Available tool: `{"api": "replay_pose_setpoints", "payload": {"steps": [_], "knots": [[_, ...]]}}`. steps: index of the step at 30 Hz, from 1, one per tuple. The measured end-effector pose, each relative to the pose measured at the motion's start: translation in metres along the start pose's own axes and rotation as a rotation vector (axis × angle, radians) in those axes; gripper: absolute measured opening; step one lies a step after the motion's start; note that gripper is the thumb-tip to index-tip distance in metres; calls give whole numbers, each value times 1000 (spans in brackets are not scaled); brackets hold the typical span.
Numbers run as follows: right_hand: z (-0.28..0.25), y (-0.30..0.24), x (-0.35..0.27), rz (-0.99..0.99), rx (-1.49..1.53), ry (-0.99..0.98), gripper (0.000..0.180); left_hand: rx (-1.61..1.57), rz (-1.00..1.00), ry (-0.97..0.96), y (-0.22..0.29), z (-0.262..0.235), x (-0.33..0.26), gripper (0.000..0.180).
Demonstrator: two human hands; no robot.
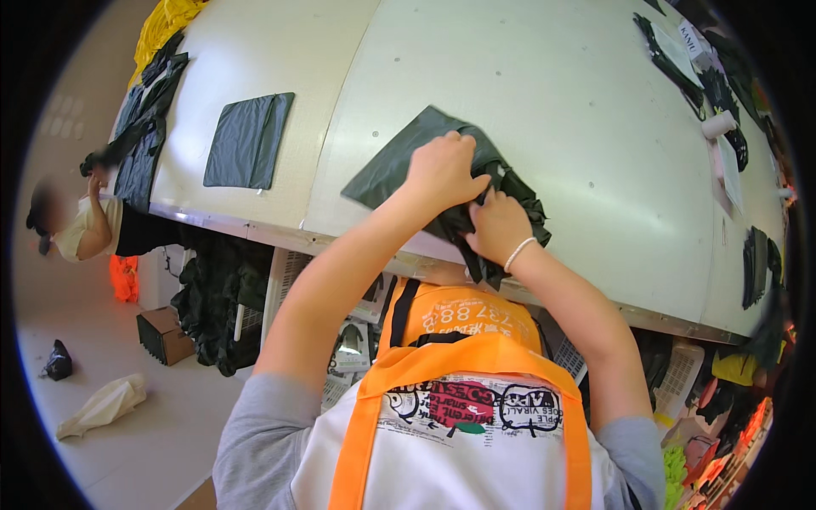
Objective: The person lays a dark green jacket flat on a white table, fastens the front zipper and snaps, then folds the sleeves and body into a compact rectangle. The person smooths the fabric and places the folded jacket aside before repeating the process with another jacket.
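A dark green, slightly shiny folded garment [387, 163] lies on the white table in front of me, its left part flat and smooth, its right part bunched and hanging over the near edge. My left hand [442, 174] rests on top of it, fingers curled down onto the fabric and thumb toward the right. Just beside it, my right hand [500, 226], with a pale bracelet on the wrist, grips the crumpled side. The fabric under the fingers is partly hidden. Farther left lies a neatly folded dark green garment [248, 141], touched by neither hand.
The white table [561, 102] spans the view. Dark garments [144, 144] and yellow fabric [166, 30] lie at its left end, where a person [89, 225] stands. A white roll [718, 125] and dark bundles [754, 267] sit at right. Below are baskets and a cardboard box [166, 334].
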State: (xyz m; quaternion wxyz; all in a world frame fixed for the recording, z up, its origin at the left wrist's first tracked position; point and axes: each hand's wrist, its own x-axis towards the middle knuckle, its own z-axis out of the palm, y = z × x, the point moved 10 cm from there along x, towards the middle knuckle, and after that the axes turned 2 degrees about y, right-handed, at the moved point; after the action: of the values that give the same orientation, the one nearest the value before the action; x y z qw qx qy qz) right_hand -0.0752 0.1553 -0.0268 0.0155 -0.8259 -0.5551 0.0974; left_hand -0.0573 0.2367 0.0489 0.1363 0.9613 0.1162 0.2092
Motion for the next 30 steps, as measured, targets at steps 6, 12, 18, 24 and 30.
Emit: {"api": "replay_pose_setpoints", "payload": {"steps": [6,12,18,24,30], "knots": [[35,15,-9,-123,127,331,27,-50,465,-260,103,59,-30,7],[12,77,-4,450,429,-20,37,-233,356,109,73,-23,-33,36],[-22,119,-19,617,651,355,49,-387,-47,111,25,12,-50,64],[-11,139,-22,731,524,278,51,-236,-107,-200,28,13,-32,45],[-10,151,-21,647,862,580,55,-579,77,120,11,-4,-64,59]]}}
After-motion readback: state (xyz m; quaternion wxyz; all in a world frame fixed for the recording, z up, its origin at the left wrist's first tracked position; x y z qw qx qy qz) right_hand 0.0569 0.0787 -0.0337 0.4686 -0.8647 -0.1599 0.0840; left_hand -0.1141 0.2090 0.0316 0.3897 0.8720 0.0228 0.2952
